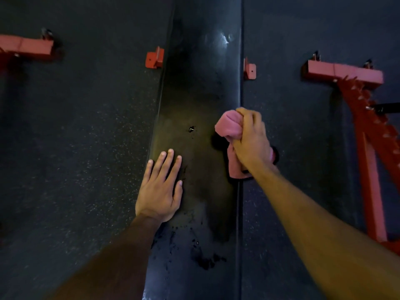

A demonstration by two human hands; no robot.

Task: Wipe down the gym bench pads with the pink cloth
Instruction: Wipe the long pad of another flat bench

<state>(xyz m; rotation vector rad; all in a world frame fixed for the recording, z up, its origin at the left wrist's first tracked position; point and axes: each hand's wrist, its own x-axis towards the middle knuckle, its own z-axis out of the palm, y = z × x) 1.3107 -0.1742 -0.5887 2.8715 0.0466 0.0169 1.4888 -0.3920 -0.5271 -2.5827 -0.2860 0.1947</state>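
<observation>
There is only one view, a wide-angle camera worn on the person's head, and it looks steeply down, almost straight along the long black padded bench pad [194, 94], which runs from the bottom edge of the picture up to the top. It sits close: both bare forearms reach in from the bottom corners and fill much of the lower half. The dark speckled rubber floor [75, 126] lies to either side of the pad's long edges, and the red steel frame [368, 148] bends at the right margin, as wide lenses make it. No second view shares the scene.
</observation>
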